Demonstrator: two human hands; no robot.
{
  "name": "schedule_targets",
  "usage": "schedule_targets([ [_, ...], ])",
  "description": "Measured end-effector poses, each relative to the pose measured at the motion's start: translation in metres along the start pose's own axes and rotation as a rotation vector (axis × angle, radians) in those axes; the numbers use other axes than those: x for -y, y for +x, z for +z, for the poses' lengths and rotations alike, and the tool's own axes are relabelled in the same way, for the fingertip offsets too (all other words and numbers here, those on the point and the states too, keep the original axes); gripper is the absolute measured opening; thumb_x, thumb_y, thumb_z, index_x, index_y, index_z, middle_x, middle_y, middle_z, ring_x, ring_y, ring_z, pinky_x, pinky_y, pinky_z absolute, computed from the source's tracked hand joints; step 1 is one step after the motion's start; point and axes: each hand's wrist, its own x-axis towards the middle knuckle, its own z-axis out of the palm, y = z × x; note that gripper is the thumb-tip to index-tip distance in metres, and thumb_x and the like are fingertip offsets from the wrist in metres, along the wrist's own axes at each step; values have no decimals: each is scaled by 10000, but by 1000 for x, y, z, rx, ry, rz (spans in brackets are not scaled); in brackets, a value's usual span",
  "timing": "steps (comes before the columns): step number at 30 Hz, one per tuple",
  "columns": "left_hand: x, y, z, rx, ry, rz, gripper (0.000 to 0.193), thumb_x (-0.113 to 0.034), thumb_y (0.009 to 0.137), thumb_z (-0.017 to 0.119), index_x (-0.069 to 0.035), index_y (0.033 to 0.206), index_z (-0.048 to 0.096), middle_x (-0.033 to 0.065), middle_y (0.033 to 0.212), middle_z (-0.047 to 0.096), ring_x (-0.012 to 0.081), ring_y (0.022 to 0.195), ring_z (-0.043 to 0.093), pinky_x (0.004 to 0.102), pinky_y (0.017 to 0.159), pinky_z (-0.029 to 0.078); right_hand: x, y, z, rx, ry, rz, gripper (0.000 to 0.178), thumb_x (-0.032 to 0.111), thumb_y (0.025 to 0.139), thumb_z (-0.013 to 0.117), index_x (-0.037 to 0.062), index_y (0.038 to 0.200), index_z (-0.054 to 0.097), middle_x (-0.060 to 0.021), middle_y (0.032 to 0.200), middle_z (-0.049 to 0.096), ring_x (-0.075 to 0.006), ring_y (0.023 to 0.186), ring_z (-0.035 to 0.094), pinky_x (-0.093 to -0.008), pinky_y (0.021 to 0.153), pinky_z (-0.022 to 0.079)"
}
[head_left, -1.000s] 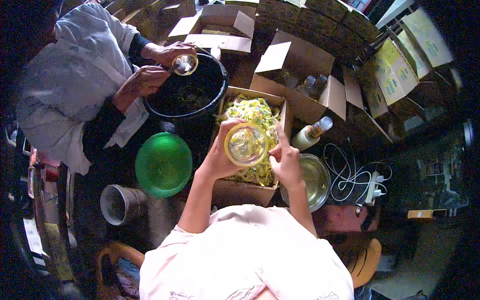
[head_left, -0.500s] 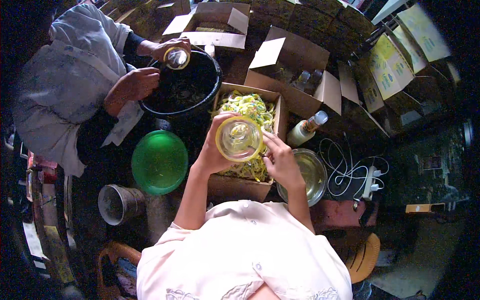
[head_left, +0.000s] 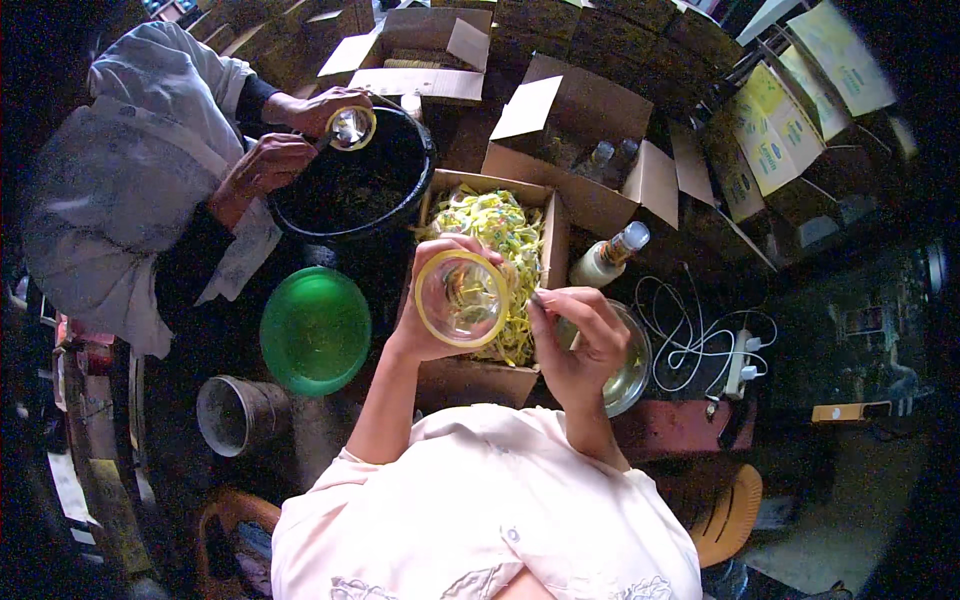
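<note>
A clear, round, cup-like container with a yellow rim (head_left: 462,298) is in my left hand (head_left: 408,332), its open mouth facing up toward me. My left fingers wrap round its far side and show partly through the clear wall. Just right of the container, my right hand (head_left: 580,345) is closed in a pinch, apart from the rim. A small dark tip shows between thumb and forefinger, too small to name. Beneath both hands stands a cardboard box (head_left: 556,240) filled with tangled yellow and whitish strips (head_left: 490,218).
A person at the left holds a similar container (head_left: 351,128) over a black tub (head_left: 428,165). Around me are a green basin (head_left: 315,330), a grey bucket (head_left: 240,415), a clear bowl (head_left: 632,370), a bottle (head_left: 600,262), a power strip (head_left: 742,365) with white cables and an open carton (head_left: 570,110).
My right hand has drawn away from the container's rim, rightward and down. My left hand has moved the container slightly left and nearer. The other person's hands have shifted slightly.
</note>
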Motion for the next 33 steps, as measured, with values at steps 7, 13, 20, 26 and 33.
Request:
schedule_targets([
  [7,-5,-1,3,25,-55,-68,799,-24,536,760,-98,1165,274,97,1092,410,214,1027,482,358,877,417,4,7,4,40,-6,13,167,-37,679,647,60,813,624,-83,731,606,-189,669,609,-273,605,494],
  [13,2,-7,-1,56,134,-118,854,-45,526,776,-88,1199,251,86,1138,362,191,1047,466,323,880,417,-1,10,2,65,-32,9,172,-53,670,645,43,812,629,-83,732,606,-161,650,593,-250,582,475],
  [20,1,-7,0,86,139,-189,847,-89,516,789,-72,1185,270,88,1120,354,198,1050,426,326,887,389,-2,12,0,70,-28,38,151,-26,685,647,55,812,636,-86,731,608,-189,661,610,-275,600,492],
  [26,7,-7,0,110,77,-123,832,-100,517,791,-80,1163,268,94,1081,360,238,1029,412,341,864,375,-1,12,0,67,-3,63,157,-26,681,651,55,814,635,-89,734,611,-184,661,615,-265,600,490],
  [33,4,-7,-6,190,161,-154,827,-111,538,791,-72,1168,258,93,1076,367,237,1044,412,347,890,360,-1,15,-2,91,-45,52,167,-29,675,654,53,819,634,-85,746,615,-189,676,619,-267,605,493],
])
